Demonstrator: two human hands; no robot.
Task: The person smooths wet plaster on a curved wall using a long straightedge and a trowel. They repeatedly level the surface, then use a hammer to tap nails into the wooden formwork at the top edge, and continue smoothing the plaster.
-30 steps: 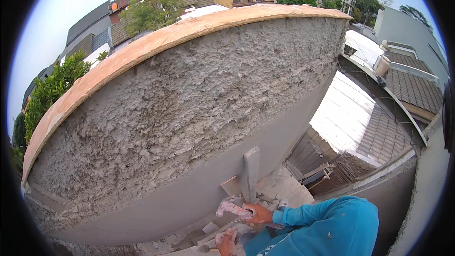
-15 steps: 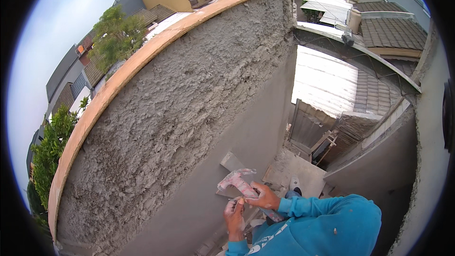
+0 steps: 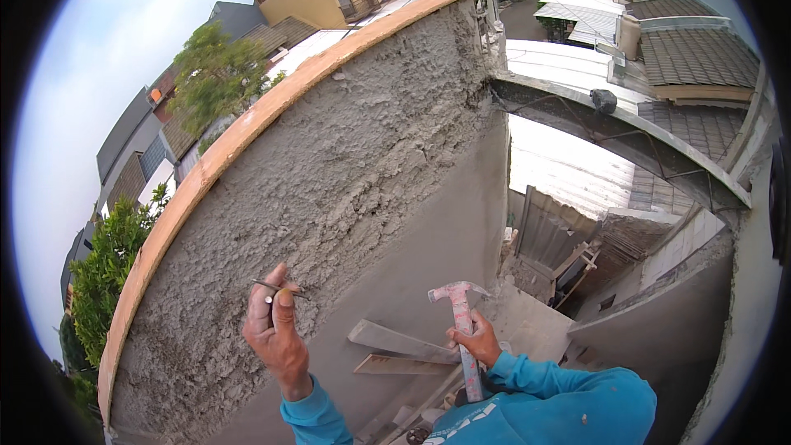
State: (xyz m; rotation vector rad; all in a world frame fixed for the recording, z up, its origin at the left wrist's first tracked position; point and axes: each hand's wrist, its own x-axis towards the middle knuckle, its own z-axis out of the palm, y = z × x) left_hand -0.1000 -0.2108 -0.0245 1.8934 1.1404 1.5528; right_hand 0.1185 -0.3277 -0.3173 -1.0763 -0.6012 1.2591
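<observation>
My left hand [image 3: 278,342] is raised at the lower left in front of the rough grey plastered wall [image 3: 362,156], pinching thin metal nails [image 3: 266,284] between finger and thumb; whether they touch the wall I cannot tell. My right hand [image 3: 482,344] grips a hammer [image 3: 460,313] with a pink-smeared handle, held upright with its head above the fist. Below the rough coat runs a smooth grey band [image 3: 445,255]. Along the wall's top is a pale orange strip [image 3: 283,99]. Both forearms are in turquoise sleeves.
Two boards [image 3: 387,336] lie low beside the wall, between my hands. At the right a concrete beam [image 3: 610,128] carries a small dark object [image 3: 603,100]. Below it are white corrugated roofing [image 3: 568,165], a drop with scrap wood, and another wall [image 3: 651,330]. Trees and rooftops stand beyond.
My left hand has risen and moved left, away from the hammer, with the nails. The hammer has swung more upright in my right hand. The view has turned toward the beam.
</observation>
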